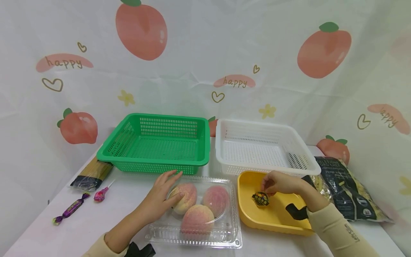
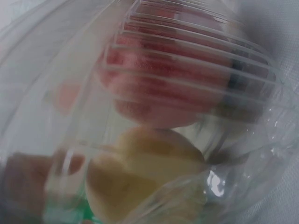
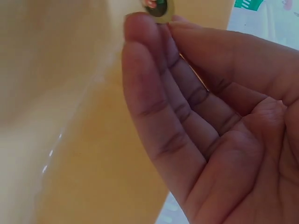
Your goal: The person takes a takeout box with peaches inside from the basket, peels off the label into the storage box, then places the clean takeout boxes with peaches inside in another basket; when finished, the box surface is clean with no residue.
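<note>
In the head view, a clear plastic clamshell box (image 1: 221,228) stands at the front middle with three peaches (image 1: 198,218) inside. My left hand (image 1: 160,196) lies spread on its left side, the thumb over one peach. The left wrist view looks through the ribbed, glossy plastic at the blurred peaches (image 2: 154,172). Over the yellow tray (image 1: 250,219), my right hand (image 1: 280,184) pinches a small dark, badge-shaped sticker (image 1: 260,199) with gold edging. Only the sticker's lower end (image 3: 158,8) shows at the fingertips in the right wrist view.
A green basket (image 1: 154,162) and a white basket (image 1: 231,167) stand behind. At left lie a pack of dry noodles (image 1: 93,174), a lollipop (image 1: 101,194) and a purple wrapped candy (image 1: 71,208). A black food bag (image 1: 350,189) lies at right.
</note>
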`<state>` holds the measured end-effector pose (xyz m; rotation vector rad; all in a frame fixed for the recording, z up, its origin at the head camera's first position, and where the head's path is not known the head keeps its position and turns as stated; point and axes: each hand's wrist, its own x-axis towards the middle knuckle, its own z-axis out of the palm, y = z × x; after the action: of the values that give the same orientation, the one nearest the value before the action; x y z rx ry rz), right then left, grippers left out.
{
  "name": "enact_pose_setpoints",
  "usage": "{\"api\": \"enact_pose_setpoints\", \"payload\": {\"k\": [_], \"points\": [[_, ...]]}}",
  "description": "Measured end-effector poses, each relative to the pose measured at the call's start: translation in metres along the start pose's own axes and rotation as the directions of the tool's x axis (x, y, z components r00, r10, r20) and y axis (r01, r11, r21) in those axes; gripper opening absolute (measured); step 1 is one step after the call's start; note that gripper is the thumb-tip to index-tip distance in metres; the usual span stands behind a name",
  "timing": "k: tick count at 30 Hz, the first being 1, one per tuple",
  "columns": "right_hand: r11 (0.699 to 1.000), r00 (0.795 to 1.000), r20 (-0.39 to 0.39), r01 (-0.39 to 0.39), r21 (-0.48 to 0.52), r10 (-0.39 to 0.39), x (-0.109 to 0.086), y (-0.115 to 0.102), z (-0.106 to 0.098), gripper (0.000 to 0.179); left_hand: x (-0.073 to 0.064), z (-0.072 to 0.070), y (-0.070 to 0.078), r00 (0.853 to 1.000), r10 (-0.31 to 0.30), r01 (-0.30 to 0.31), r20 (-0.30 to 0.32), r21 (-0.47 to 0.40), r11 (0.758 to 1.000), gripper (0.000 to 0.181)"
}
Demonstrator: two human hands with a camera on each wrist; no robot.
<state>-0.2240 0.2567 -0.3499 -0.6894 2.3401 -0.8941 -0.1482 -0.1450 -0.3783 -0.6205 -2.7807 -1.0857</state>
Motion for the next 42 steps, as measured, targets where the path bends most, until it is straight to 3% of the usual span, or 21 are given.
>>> {"api": "enact_pose_setpoints", "payload": {"k": [5, 10, 18, 32, 42], "points": [[1.0, 1.0, -0.005, -0.004, -0.001, 0.004, 0.0, 0.003, 0.002, 0.007, 0.0, 0.0, 0.0, 1.0, 0.0, 0.0, 0.003, -0.001, 1.0, 0.062], [0.998, 0.999, -0.036, -0.003, -0.07, 0.0, -0.003, 0.003, 0.002, 0.016, 0.0, 0.0, 0.001, 1.0, 0.004, -0.003, -0.005, 0.007, 1.0, 0.062], [0.981, 0.993, -0.076, 0.071, -0.182, -0.086, -0.006, -0.008, -0.002, 0.032, 0.0, -0.001, 0.002, 1.0, -0.009, 0.009, 0.001, 0.001, 1.0, 0.063], [0.986, 0.98, -0.137, 0.131, -0.1, -0.144, -0.001, -0.053, -0.005, 0.041, -0.001, 0.0, 0.002, 1.0, 0.002, -0.001, -0.009, 0.004, 1.0, 0.062], [0.985, 0.976, -0.139, 0.16, -0.062, -0.167, 0.027, -0.086, -0.01, 0.046, 0.0, 0.0, 0.002, 1.0, 0.003, -0.003, -0.012, 0.006, 1.0, 0.063]]}}
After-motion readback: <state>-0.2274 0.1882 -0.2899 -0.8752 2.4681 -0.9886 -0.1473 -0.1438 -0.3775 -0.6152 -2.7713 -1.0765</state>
